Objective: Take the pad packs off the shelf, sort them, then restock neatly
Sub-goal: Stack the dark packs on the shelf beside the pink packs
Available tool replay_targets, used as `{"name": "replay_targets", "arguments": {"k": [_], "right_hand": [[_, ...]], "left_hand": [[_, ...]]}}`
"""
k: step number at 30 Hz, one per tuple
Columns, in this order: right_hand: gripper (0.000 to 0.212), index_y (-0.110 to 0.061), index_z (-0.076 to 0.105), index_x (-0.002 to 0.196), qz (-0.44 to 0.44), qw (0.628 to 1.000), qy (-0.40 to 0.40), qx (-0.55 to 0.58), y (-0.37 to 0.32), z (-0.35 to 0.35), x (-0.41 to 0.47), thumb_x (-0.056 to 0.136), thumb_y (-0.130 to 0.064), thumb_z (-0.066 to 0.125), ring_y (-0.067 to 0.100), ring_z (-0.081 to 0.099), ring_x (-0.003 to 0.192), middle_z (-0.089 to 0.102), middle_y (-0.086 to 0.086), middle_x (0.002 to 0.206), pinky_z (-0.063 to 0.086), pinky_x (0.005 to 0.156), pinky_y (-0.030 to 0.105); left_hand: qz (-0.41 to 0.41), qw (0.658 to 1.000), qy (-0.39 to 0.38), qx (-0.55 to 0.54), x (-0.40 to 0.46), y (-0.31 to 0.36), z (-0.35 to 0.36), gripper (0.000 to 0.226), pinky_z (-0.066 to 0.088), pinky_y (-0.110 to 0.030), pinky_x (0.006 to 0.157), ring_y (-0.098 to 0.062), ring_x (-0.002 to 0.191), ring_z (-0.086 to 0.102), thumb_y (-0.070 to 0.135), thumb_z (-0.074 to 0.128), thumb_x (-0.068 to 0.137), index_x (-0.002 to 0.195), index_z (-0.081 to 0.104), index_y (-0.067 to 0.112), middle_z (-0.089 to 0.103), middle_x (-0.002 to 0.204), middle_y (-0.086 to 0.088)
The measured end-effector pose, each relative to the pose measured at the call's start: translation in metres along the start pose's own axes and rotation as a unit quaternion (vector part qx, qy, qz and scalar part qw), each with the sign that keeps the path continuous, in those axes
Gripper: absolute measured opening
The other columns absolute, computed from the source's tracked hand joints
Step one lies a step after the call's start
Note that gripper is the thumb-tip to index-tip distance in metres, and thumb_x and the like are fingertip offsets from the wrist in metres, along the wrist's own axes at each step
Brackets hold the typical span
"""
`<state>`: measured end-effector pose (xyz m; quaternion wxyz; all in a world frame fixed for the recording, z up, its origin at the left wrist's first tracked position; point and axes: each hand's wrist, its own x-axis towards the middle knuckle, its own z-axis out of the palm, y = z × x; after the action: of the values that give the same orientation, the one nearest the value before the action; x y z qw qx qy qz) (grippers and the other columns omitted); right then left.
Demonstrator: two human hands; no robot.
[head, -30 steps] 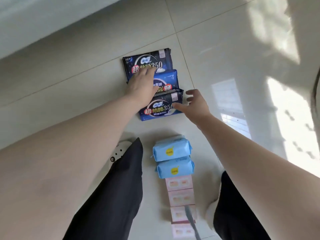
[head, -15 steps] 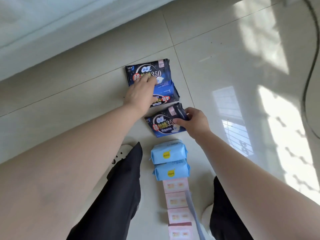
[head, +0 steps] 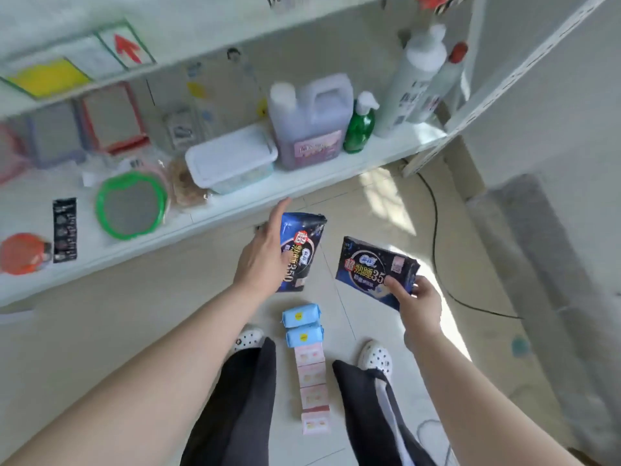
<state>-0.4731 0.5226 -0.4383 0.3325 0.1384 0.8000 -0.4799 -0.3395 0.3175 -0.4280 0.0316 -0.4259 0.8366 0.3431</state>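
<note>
- Shelf (head: 235, 210) far left, holds a purple jug (head: 311, 129).
- Left hand (head: 265, 260) holds one dark pad pack (head: 304, 250) upright below shelf edge, fingers clamped on it, forefinger straight.
- Right hand (head: 418, 304) pinches second dark pack (head: 373, 267) at its near edge.
- Blue packs (head: 300, 316) and pink packs (head: 311, 375) in a row on the floor (head: 100, 331).

Shelf (head: 235, 210) items at left blurred; left-hand pack (head: 302, 253) partly hidden by hand.

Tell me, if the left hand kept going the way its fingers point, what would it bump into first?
Most likely the front edge of the white shelf. The left hand, holding a dark pad pack, points up and slightly right at it; how far off is unclear.
</note>
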Motion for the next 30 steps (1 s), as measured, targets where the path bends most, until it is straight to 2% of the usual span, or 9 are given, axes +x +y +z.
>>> {"name": "replay_targets", "arguments": {"k": [3, 5, 8, 11, 14, 20, 22, 27, 30], "right_hand": [[0.018, -0.010, 0.062, 0.095, -0.009, 0.999, 0.030, 0.040, -0.051, -0.026, -0.066, 0.082, -0.012, 0.074, 0.026, 0.069, 0.078, 0.069, 0.016, 0.093, 0.056, 0.076, 0.038], [0.016, -0.011, 0.062, 0.095, -0.022, 0.994, 0.059, 0.094, -0.083, -0.036, -0.109, 0.083, -0.011, 0.073, 0.027, 0.069, 0.079, 0.069, 0.016, 0.097, 0.057, 0.079, 0.039], [0.018, -0.011, 0.059, 0.100, -0.042, 0.978, 0.106, 0.172, -0.121, -0.046, -0.170, 0.086, -0.009, 0.070, 0.019, 0.067, 0.075, 0.068, 0.010, 0.095, 0.058, 0.067, 0.026], [0.024, -0.013, 0.060, 0.108, -0.046, 0.963, 0.115, 0.238, -0.152, -0.051, -0.218, 0.086, -0.011, 0.070, 0.019, 0.068, 0.082, 0.069, 0.006, 0.095, 0.059, 0.077, 0.034], [0.027, -0.013, 0.062, 0.111, -0.064, 0.956, 0.095, 0.272, -0.172, -0.055, -0.258, 0.086, -0.010, 0.071, 0.025, 0.069, 0.089, 0.070, 0.009, 0.103, 0.058, 0.082, 0.041], [0.025, -0.014, 0.061, 0.111, -0.080, 0.950, 0.051, 0.298, -0.185, -0.064, -0.311, 0.087, -0.010, 0.069, 0.017, 0.070, 0.078, 0.070, 0.006, 0.098, 0.059, 0.055, 0.025], [0.025, -0.015, 0.061, 0.113, -0.085, 0.954, 0.037, 0.287, -0.181, -0.064, -0.319, 0.088, -0.012, 0.068, 0.015, 0.070, 0.077, 0.071, 0.006, 0.100, 0.056, 0.052, 0.022], [0.020, -0.019, 0.064, 0.109, -0.093, 0.955, -0.050, 0.278, -0.157, -0.061, -0.329, 0.089, -0.013, 0.066, 0.021, 0.071, 0.092, 0.073, 0.005, 0.103, 0.058, 0.072, 0.033], [0.017, -0.022, 0.064, 0.108, -0.095, 0.952, -0.104, 0.272, -0.145, -0.049, -0.341, 0.092, -0.016, 0.062, 0.019, 0.069, 0.096, 0.074, 0.000, 0.100, 0.057, 0.085, 0.039]], "left_hand": [[-0.004, 0.993, -0.003, -0.120, -0.030, 0.042, -0.049, 0.069, 0.045, -0.035, 0.078, -0.035, 0.099, 0.059, 0.003, 0.058, 0.084, 0.137, 0.026, 0.032, 0.060, 0.117, -0.005], [-0.013, 0.972, -0.026, -0.232, -0.046, 0.066, -0.080, 0.059, 0.049, -0.038, 0.084, -0.030, 0.096, 0.062, 0.002, 0.060, 0.082, 0.126, 0.032, 0.029, 0.062, 0.108, -0.001], [-0.047, 0.913, -0.094, -0.394, -0.073, 0.090, -0.126, 0.052, 0.050, -0.052, 0.093, -0.027, 0.098, 0.064, 0.002, 0.063, 0.084, 0.116, 0.035, 0.031, 0.062, 0.113, -0.004], [-0.061, 0.851, -0.163, -0.496, -0.096, 0.107, -0.166, 0.048, 0.056, -0.045, 0.081, -0.026, 0.095, 0.064, -0.002, 0.061, 0.087, 0.117, 0.036, 0.025, 0.063, 0.111, -0.006], [-0.056, 0.838, -0.189, -0.510, -0.114, 0.112, -0.204, 0.050, 0.057, -0.034, 0.067, -0.024, 0.088, 0.065, -0.007, 0.064, 0.082, 0.116, 0.038, 0.018, 0.064, 0.105, -0.007], [-0.047, 0.788, -0.201, -0.581, -0.143, 0.112, -0.240, 0.029, 0.057, -0.041, 0.078, -0.025, 0.082, 0.067, -0.008, 0.061, 0.083, 0.106, 0.055, 0.009, 0.067, 0.097, -0.013], [-0.036, 0.774, -0.213, -0.595, -0.154, 0.107, -0.240, 0.027, 0.056, -0.041, 0.079, -0.025, 0.086, 0.066, -0.007, 0.058, 0.085, 0.106, 0.056, 0.010, 0.068, 0.097, -0.012], [-0.030, 0.724, -0.193, -0.662, -0.184, 0.078, -0.237, 0.037, 0.057, -0.042, 0.081, -0.026, 0.090, 0.067, -0.013, 0.052, 0.086, 0.116, 0.050, 0.008, 0.067, 0.102, -0.014], [-0.017, 0.712, -0.182, -0.678, -0.201, 0.060, -0.241, 0.047, 0.059, -0.044, 0.076, -0.024, 0.085, 0.070, -0.020, 0.049, 0.083, 0.115, 0.050, 0.015, 0.071, 0.094, -0.009]]}}
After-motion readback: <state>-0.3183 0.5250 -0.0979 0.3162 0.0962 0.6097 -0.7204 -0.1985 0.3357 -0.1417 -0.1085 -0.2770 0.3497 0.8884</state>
